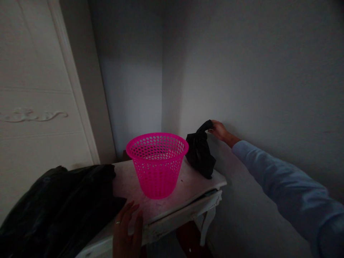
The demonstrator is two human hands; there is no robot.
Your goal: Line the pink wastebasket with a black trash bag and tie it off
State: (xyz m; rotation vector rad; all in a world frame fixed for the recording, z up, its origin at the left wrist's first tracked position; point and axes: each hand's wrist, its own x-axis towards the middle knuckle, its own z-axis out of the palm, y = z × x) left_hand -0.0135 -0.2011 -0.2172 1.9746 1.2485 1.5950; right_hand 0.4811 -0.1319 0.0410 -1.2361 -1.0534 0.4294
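Observation:
On the right of the white table, a small black plastic bag point(200, 154) rests on the tabletop with its handle pulled upward. My right hand point(219, 130) grips that handle at its upper end, fingers closed on it. A pink perforated basket point(158, 175) stands upright in the middle, just left of the bag. My left hand point(128, 229) is by the front edge of the table, fingers apart and bent, holding nothing. Close to its left lies a large black plastic bag point(61, 208), spread over the table's left end.
The white table point(172, 211) has a slightly open front drawer point(188, 211) and curved legs. Grey walls point(242, 71) meet in a corner behind it. A cream wardrobe point(40, 75) with carved trim stands at the left.

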